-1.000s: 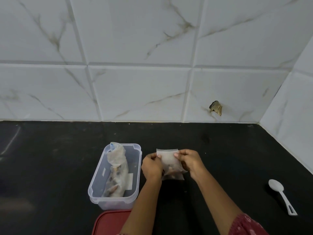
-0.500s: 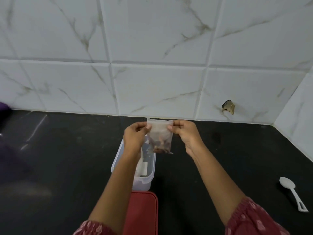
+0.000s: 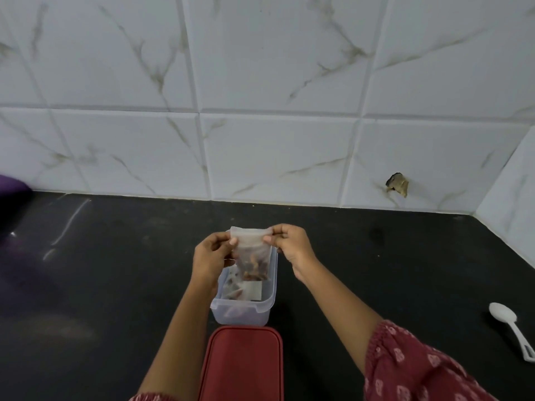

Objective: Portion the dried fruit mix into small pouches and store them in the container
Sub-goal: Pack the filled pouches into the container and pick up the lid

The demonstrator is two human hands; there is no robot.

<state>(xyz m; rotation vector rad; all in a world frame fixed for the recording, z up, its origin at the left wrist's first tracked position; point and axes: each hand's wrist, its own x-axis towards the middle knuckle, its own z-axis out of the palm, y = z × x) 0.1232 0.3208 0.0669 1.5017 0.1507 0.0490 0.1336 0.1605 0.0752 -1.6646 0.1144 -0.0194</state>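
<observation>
A small clear pouch (image 3: 252, 256) with brown dried fruit in its lower half hangs upright, held by its top edge. My left hand (image 3: 211, 254) pinches the top left corner and my right hand (image 3: 289, 244) pinches the top right corner. The pouch hangs directly over the open clear plastic container (image 3: 243, 309) on the black counter. Inside the container lies at least one other filled pouch (image 3: 236, 290), partly hidden by the held pouch.
The container's red lid (image 3: 241, 363) lies flat just in front of it. A white plastic spoon (image 3: 512, 325) rests on the counter at the right. A white marble-tiled wall (image 3: 260, 111) rises behind, with a corner on the right.
Both hands lifted the pouch off the counter to the right of the container, then lowered it to hang over the container's opening. The camera view shifted too.
</observation>
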